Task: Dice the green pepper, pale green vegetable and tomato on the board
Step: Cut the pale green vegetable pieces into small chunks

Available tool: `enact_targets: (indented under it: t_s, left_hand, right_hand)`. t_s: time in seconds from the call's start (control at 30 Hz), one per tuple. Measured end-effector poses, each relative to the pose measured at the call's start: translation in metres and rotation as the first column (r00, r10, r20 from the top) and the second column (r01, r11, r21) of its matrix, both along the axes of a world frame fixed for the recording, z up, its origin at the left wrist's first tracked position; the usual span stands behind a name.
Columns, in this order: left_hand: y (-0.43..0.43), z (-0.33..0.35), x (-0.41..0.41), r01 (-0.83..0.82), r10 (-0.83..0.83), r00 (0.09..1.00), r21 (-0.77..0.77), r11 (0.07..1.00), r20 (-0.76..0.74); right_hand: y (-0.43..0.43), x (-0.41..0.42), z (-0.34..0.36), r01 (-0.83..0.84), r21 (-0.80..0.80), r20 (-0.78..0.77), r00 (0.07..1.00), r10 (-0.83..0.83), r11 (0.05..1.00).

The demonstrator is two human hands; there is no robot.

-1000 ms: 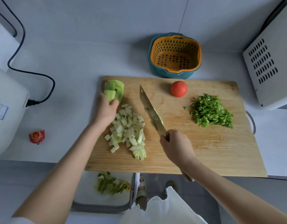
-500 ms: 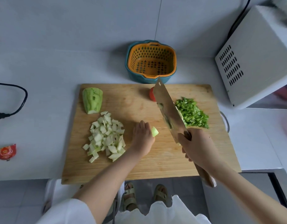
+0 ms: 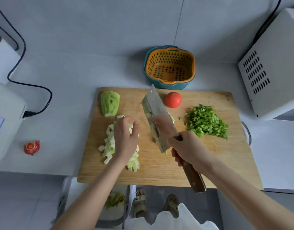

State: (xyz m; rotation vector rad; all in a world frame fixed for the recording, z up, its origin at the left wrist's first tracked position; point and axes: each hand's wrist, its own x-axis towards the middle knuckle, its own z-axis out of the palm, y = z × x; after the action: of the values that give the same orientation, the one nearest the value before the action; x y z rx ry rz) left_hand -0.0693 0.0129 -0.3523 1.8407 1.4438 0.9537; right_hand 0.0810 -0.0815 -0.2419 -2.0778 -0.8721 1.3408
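While my left forearm reaches in from the lower left, my left hand (image 3: 126, 140) lies palm down on the diced pale green vegetable (image 3: 108, 150), fingers together and nearly straight, gripping nothing. My right hand (image 3: 189, 148) is wrapped round the cleaver (image 3: 159, 120) handle, with the blade tilted over the board (image 3: 159, 171) and pale scraps clinging to it. The tomato (image 3: 173, 99) sits whole near the diced green pepper (image 3: 207, 122).

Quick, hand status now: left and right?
Left hand: open, lying over the diced pale green vegetable pile.
Right hand: gripping the wooden-handled steel cleaver.
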Motion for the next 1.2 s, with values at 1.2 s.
enact_targets:
  t_s: [1.2]
  left_hand:
    - [0.003, 0.064, -0.024, 0.334, -0.307, 0.930, 0.116, 0.935, -0.202]
  right_hand:
    - [0.007, -0.039, -0.021, -0.680, -0.005, 0.929, 0.268, 0.255, 0.733]
